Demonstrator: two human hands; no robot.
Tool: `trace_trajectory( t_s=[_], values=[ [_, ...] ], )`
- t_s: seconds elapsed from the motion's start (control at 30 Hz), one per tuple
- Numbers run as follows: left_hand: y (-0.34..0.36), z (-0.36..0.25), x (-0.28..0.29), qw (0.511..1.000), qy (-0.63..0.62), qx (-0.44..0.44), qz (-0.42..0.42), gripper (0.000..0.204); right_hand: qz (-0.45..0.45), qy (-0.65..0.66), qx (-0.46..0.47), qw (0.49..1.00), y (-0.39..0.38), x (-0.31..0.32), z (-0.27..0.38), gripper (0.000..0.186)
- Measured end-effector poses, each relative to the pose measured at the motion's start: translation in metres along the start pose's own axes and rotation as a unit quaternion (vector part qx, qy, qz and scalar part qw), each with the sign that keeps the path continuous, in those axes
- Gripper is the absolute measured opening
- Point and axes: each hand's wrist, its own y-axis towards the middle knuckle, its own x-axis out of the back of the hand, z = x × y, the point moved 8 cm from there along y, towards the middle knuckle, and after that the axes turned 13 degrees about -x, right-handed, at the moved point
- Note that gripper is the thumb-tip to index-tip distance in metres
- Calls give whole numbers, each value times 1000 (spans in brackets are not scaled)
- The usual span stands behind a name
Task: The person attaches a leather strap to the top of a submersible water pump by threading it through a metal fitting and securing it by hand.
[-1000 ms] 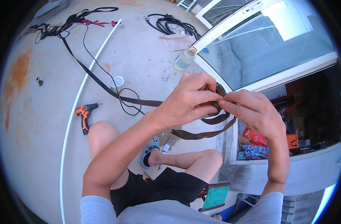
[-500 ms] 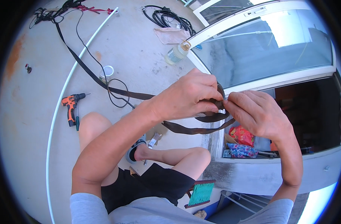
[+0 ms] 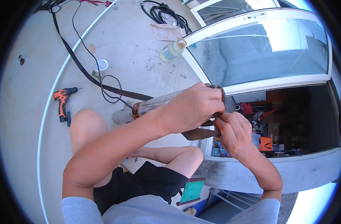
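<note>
My left hand [image 3: 196,110] is closed over the top end of a long steel cylinder [image 3: 157,101], which has a dark band round that end. Just below and to the right, my right hand [image 3: 234,134] pinches a dark brown flat strap [image 3: 194,133] whose loops hang under the cylinder's end. The flat strap runs away across the floor, and a thin black cable [image 3: 123,102] meets the cylinder near its lower, left part.
An orange drill [image 3: 62,100] with a screwdriver, a white pipe [image 3: 39,156], a can [image 3: 100,68], a bottle [image 3: 170,51] and coiled hose [image 3: 164,16] lie around. An open window [image 3: 260,86] is at right, cluttered shelves inside, a green stool [image 3: 191,191] below.
The cylinder has come into view under my hands, extending to the left. My right hand has moved down and left, drawing the strap loops closer; my left hand has shifted slightly right.
</note>
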Motion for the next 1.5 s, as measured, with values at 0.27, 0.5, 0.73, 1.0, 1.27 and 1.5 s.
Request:
trace_trajectory(
  t_s=[0.27,0.5,0.73,1.0,1.27,1.5],
  values=[
    [-5,-14,13,997,31,64,-42,24,-80,-5,-18,997,-19,6,0,39],
    [-8,-8,10,972,-26,230,-36,15,-136,23,-103,985,-23,9,2,37],
    [-4,-3,8,957,-32,287,1,14,-188,46,-144,970,-30,-7,6,31],
    [0,-11,4,975,17,220,20,17,-308,141,-274,900,-44,-32,6,31],
    [6,-10,12,978,18,205,37,22,-350,239,-259,868,-54,-44,-9,38],
    [-2,-1,10,948,-36,313,46,20,-283,255,-157,911,-61,-42,-13,35]
  ],
)
